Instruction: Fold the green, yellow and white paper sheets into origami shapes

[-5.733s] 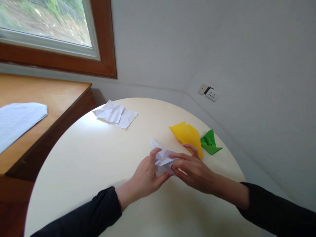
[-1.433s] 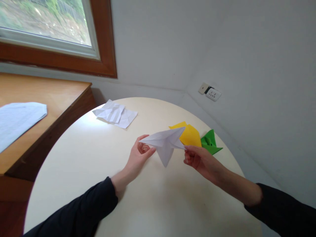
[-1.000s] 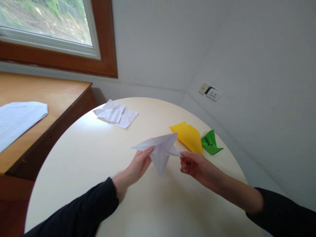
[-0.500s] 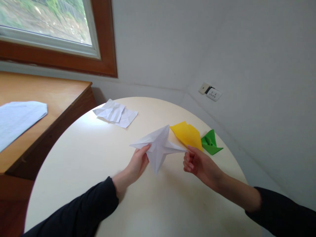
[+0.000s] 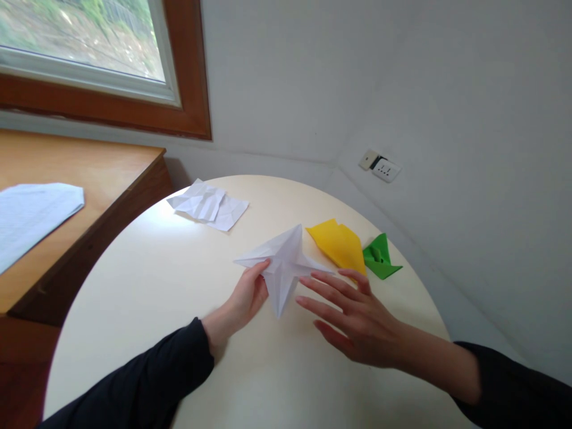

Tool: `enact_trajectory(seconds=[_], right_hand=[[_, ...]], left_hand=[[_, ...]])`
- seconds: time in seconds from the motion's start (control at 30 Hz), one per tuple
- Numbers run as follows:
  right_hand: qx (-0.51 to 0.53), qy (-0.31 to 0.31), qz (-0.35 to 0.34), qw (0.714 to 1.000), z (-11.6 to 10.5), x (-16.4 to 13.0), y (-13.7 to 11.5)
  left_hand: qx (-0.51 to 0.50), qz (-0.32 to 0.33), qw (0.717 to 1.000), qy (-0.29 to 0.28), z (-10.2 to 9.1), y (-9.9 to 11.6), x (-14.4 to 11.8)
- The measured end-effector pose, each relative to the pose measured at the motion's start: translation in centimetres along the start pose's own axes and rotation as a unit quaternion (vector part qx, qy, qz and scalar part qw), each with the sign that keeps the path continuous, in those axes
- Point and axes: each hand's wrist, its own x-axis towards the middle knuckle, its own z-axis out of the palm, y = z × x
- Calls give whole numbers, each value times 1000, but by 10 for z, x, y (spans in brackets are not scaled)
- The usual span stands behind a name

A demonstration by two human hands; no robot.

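Note:
My left hand (image 5: 248, 295) pinches a white folded paper star (image 5: 286, 256) near its left side, thumb on top. The star has four pointed arms and is held above the round table. My right hand (image 5: 353, 310) is open beside the star's right and lower arms, its fingers spread. Whether its fingertips touch the paper I cannot tell. Behind the right hand lies a yellow folded paper (image 5: 339, 241), and right of that a green folded paper piece (image 5: 381, 257).
Creased white paper sheets (image 5: 208, 204) lie at the far edge of the round cream table (image 5: 134, 310). A wooden desk (image 5: 111, 167) at the left carries a pale folded cloth or paper (image 5: 36, 214). A wall socket (image 5: 386, 170) is behind.
My right hand has let go of the star's right point, spread its fingers and shifted slightly down beside it. My left hand keeps its hold, and the star has barely moved.

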Motion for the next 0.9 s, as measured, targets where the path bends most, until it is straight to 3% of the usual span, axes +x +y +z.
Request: enact_trajectory(seconds=[0.13,0.37,0.57,0.9], right_hand=[[-90,-26,-2,996,10,-3,4],[-138,-54,-8,989,11,-4,8],[-138,-67,12,988,12,-8,11],[-98,-88,39,990,14,-14,13]], left_hand=[[-21,-13,1000,-15,4,0,-2],[-37,-39,998,-36,6,0,-5],[-31,-73,994,-74,3,0,-6],[-30,-129,989,-72,2,3,-8]])
